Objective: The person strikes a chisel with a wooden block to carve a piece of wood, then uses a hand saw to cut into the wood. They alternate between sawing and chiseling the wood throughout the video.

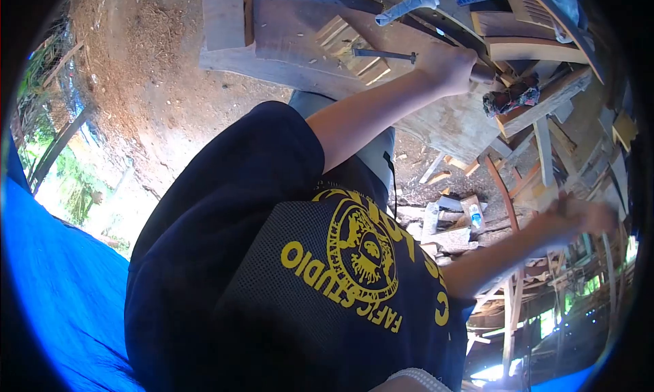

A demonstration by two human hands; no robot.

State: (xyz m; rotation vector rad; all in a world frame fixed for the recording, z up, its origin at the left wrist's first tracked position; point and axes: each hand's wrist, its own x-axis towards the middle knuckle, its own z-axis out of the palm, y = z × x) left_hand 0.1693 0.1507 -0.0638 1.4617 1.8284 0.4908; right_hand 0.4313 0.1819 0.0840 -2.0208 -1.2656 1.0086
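Note:
My left hand (pixel 446 68) is closed in a fist around the handle of a chisel. The metal blade (pixel 385 53) points left, across a small notched wooden piece (pixel 334 38) on the plank. The brown butt of the chisel handle (pixel 484 73) sticks out on the right side of the fist. Close beyond that butt is a dark, rough, wrapped bundle (pixel 511 99), overlapping a wooden beam. My right hand (pixel 593 215) is stretched out to the right, over scattered wood pieces. Motion smears its fingers, so I cannot tell what is in it.
A long wooden plank (pixel 286 61) runs across the top, with a wooden block (pixel 228 21) at its left end. Tools with blue-wrapped handles (pixel 409 7) lie at the top. Offcuts and a white-labelled container (pixel 475 216) litter the ground. A blue tarp (pixel 61 296) hangs lower left.

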